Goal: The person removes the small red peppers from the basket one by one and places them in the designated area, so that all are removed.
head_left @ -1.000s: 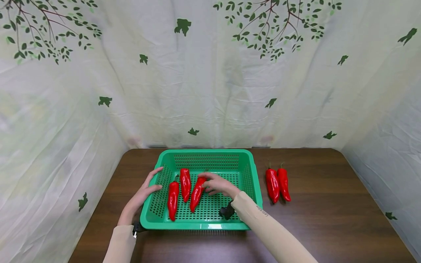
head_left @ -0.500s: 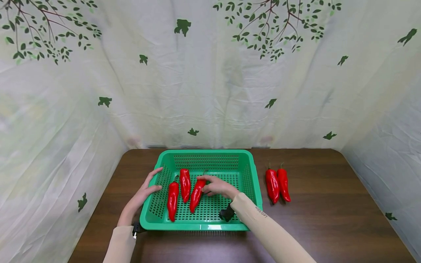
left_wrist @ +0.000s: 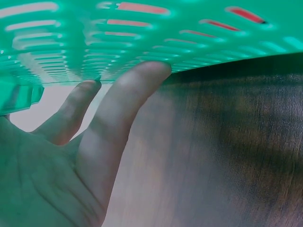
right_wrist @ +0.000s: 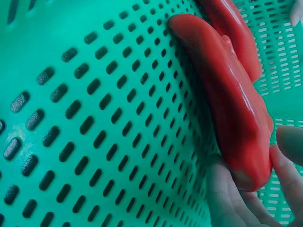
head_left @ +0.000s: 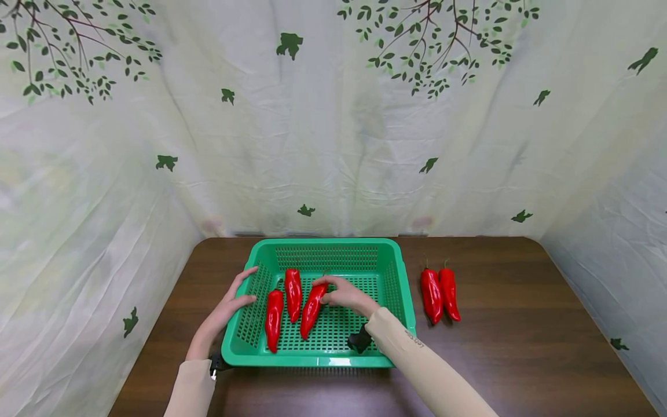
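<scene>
In the head view, my right hand (head_left: 348, 294) pinches the upper end of a red chili pepper (head_left: 311, 315) inside the green basket (head_left: 323, 360). The right wrist view shows fingers (right_wrist: 285, 177) on both sides of that pepper (right_wrist: 236, 123), which stays low in the basket. Two other red peppers lie to its left, a middle one (head_left: 293, 294) and a leftmost one (head_left: 274, 321). My left hand (head_left: 223, 310) rests against the basket's left side with thumb and forefinger spread. In the left wrist view, its straight digits (left_wrist: 118, 113) touch the slotted wall (left_wrist: 199, 52).
Two red chili peppers, one fuller (head_left: 431, 295) and one slimmer (head_left: 450, 293), lie side by side on the brown wooden table (head_left: 521, 324), right of the basket. A pale cloth curtain (head_left: 333, 145) with leaf prints hangs behind and along both sides.
My right hand's fingers have drawn in around the pepper's upper end. The pepper stays in about the same place. My left hand keeps its position at the basket's side.
</scene>
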Tool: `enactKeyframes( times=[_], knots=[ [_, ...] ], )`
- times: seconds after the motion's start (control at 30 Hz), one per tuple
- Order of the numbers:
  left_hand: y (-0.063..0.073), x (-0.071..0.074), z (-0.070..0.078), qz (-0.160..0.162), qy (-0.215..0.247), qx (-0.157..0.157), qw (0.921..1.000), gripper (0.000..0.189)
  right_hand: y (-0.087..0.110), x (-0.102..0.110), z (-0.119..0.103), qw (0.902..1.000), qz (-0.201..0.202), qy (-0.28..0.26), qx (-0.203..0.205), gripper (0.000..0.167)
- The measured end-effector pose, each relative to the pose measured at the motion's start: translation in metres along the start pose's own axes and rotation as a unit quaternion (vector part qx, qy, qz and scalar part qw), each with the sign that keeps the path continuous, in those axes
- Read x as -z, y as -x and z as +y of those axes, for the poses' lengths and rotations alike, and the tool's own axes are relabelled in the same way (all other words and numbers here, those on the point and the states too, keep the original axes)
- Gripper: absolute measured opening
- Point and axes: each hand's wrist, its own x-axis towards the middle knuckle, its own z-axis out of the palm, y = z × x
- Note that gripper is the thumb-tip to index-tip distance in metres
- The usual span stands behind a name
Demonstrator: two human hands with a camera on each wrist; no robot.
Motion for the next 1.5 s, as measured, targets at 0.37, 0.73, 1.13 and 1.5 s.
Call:
enactKeyframes(
  times=[0.37, 0.73, 1.13, 1.5],
  knots=[
    [0.000, 0.000, 0.002, 0.001, 0.001, 0.003, 1.0000, 0.065, 0.000, 0.002, -0.003, 0.9989, 0.020, -0.028, 0.032, 0.039],
    [0.001, 0.000, 0.000, -0.002, 0.005, -0.001, 1.0000, 0.065, 0.002, 0.005, -0.006, 0.9943, 0.024, -0.090, 0.052, 0.036],
    [0.001, 0.000, 0.002, 0.000, 0.000, 0.002, 1.0000, 0.067, 0.004, 0.008, -0.012, 0.9888, 0.035, -0.123, 0.078, 0.037],
    [0.001, 0.000, 0.002, -0.003, 0.001, 0.004, 1.0000, 0.066, 0.008, 0.010, -0.018, 0.9875, 0.051, -0.123, 0.084, 0.036]
  ],
)
